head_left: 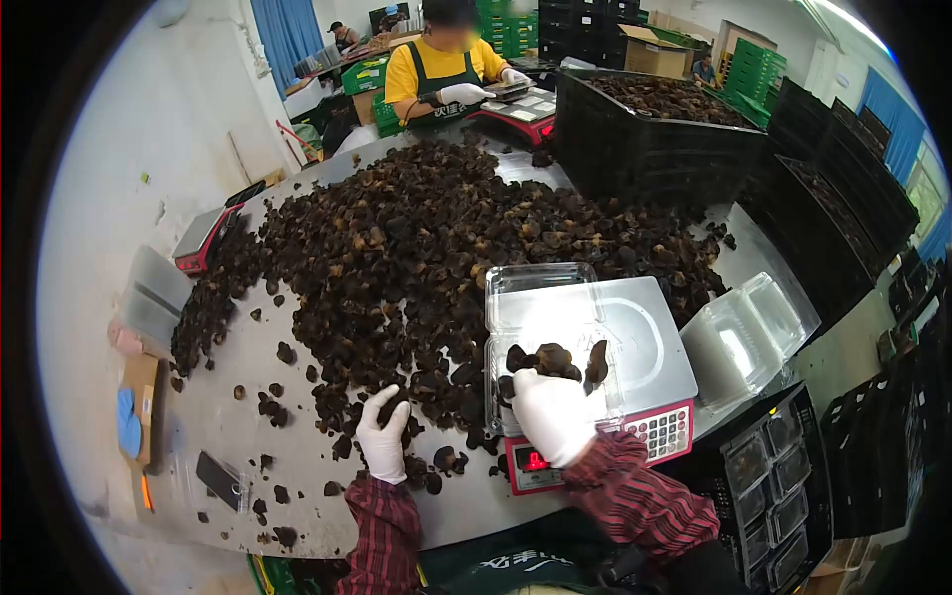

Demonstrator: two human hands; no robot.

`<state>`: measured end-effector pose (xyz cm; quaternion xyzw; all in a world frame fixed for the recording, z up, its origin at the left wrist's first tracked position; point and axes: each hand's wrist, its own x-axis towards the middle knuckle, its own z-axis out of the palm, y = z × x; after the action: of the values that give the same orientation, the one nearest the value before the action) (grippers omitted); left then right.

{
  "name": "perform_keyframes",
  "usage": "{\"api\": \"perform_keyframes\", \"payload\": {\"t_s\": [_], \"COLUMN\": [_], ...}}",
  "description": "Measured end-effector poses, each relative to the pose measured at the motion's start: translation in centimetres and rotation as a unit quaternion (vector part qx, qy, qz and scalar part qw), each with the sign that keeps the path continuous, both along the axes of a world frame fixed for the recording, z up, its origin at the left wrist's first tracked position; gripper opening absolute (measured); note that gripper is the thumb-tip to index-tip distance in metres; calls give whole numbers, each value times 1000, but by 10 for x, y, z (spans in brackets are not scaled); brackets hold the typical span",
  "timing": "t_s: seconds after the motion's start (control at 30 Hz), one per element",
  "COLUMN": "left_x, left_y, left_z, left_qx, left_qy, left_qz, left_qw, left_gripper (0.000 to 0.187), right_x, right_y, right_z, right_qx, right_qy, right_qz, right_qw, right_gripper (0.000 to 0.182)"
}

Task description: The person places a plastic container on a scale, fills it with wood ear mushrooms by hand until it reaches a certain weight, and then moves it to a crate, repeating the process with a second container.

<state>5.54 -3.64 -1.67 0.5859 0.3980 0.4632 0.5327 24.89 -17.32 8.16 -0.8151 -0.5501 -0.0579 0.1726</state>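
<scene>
My left hand (384,433), in a white glove, is at the near edge of a large heap of dark brown wood ear mushrooms (397,228). Its thumb and forefinger are curved apart, with dark pieces visible between and beneath them. My right hand (552,415), also gloved, is over a clear plastic clamshell box (503,387) that lies with its lid raised back on a red-and-silver scale (645,327). Its fingers are bent together against several mushroom pieces (551,359); the fingertips are mostly hidden. A red digit glows on the scale's display.
Stacked clear boxes (739,337) stand right of the scale. A black crate (778,486) holds filled boxes at lower right. A phone (220,481) lies at left. Across the table, a person in yellow (446,74) works at another scale (521,111), near a big black bin (654,149).
</scene>
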Motion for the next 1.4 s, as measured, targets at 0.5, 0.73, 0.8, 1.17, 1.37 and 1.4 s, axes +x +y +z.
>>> {"api": "perform_keyframes", "payload": {"t_s": [0.5,0.73,0.8,1.17,1.37,1.4], "left_x": [141,88,63,-245,-210,-192], "left_y": [-46,-89,-97,-65,-35,-25], "left_z": [85,96,82,53,21,18], "left_qx": [489,53,-248,-49,165,190], "left_qy": [258,-151,-244,470,467,445], "left_qz": [-332,-337,-381,-250,17,11], "left_qw": [764,928,857,845,868,875], "left_gripper": [44,53,55,35,37,39], "right_x": [64,9,-10,32,49,49], "right_y": [-82,-72,-72,-82,-90,-91], "right_z": [12,13,28,9,-4,-5], "right_qx": [258,212,82,273,328,329], "right_qy": [357,300,328,434,397,395], "right_qz": [-262,-63,95,-169,-218,-221], "right_qw": [859,928,936,841,829,829], "right_gripper": [18,38,48,19,24,24]}}
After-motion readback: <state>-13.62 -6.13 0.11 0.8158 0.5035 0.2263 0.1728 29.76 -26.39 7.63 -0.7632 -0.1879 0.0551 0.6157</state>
